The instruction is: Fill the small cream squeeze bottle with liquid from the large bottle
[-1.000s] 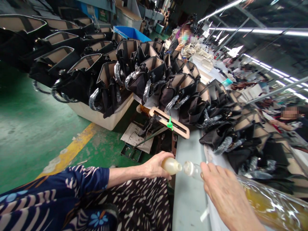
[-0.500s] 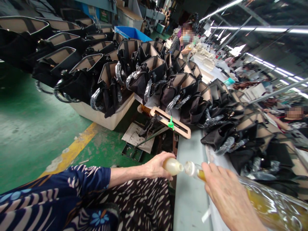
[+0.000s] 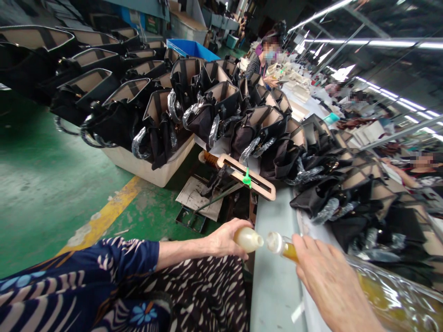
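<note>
Both the left hand [image 3: 226, 239] and the right hand [image 3: 323, 272] are gripping: remotely, I see a small pale bottle [image 3: 248, 240] facing a large clear bottle of yellow liquid [image 3: 398, 297], close but apart, by the grey bench [image 3: 273, 295].

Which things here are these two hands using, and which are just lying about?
In the hands:
- small pale bottle, left hand
- large clear bottle with yellowish liquid, right hand

Just around:
- black bags
- slotted tan frame
- blue bin
</note>
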Demonstrator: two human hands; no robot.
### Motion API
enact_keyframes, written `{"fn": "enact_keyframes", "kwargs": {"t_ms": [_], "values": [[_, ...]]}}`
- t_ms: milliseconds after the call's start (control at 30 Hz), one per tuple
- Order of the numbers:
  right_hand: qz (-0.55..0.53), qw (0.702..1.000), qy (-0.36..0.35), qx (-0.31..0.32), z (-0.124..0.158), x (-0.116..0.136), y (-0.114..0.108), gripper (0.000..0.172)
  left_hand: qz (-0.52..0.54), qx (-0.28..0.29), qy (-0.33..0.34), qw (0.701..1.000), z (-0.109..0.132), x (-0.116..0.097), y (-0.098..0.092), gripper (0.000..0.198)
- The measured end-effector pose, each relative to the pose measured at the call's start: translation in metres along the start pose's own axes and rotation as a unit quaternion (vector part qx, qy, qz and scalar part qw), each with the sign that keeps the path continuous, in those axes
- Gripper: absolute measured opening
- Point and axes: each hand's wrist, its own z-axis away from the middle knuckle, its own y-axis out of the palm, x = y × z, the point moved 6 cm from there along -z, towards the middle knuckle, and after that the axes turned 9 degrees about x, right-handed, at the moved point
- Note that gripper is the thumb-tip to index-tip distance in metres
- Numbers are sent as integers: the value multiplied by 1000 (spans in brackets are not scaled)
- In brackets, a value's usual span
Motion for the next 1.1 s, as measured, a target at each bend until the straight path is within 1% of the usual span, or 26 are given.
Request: {"fn": "enact_keyframes", "kwargs": {"t_ms": [100,267,467,600,767,967,1100], "values": [[2,1000,-8,-5,0,-2,-1,50,-17,0,-8,1000,-1,2,-1,79],[10,998,-41,-43,-1,-2,-4,43,-25,1,-9,1000,-1,2,-4,78],[4,999,-27,-19,-7,-2,-5,40,-8,-3,-6,1000,-1,2,-8,76],[8,999,-38,-34,-9,-1,-9,40,3,1,-6,1000,-1,6,-10,76],[9,998,-47,-39,-13,-1,-10,38,11,0,7,1000,0,6,-14,78],[26,993,-76,-90,-14,2,-18,31,10,-7,1,1000,-1,4,-18,78],[14,994,-74,-84,-16,0,-16,26,15,-6,-3,1000,-1,1,-20,78]]}}
